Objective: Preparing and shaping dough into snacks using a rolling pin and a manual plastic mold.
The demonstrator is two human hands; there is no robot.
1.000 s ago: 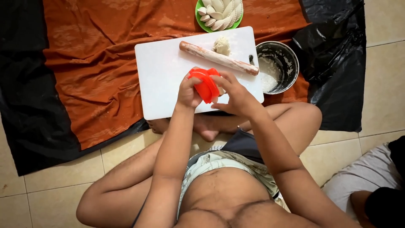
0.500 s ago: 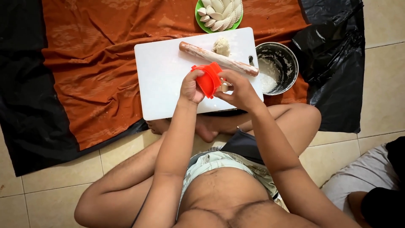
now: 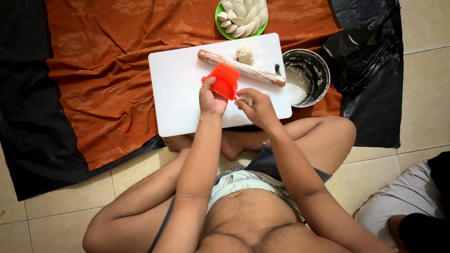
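Note:
My left hand (image 3: 212, 99) grips a folded red plastic dumpling press (image 3: 224, 80) above the white cutting board (image 3: 178, 98). Just right of it, my right hand (image 3: 255, 105) pinches a small pale piece of dough (image 3: 244, 99) at the press's edge. A wooden rolling pin (image 3: 243, 69) lies slantwise across the board's far side, with a lump of dough (image 3: 244, 55) behind it.
A green plate (image 3: 219, 22) of shaped dumplings sits beyond the board on an orange cloth (image 3: 98, 70). A metal bowl (image 3: 321, 70) with white flour stands to the right on black plastic. Another person (image 3: 412, 211) sits at lower right on the tiled floor.
Both hands held the red press together; now the right hand has come off it and pinches a dough piece, while the left hand keeps the press.

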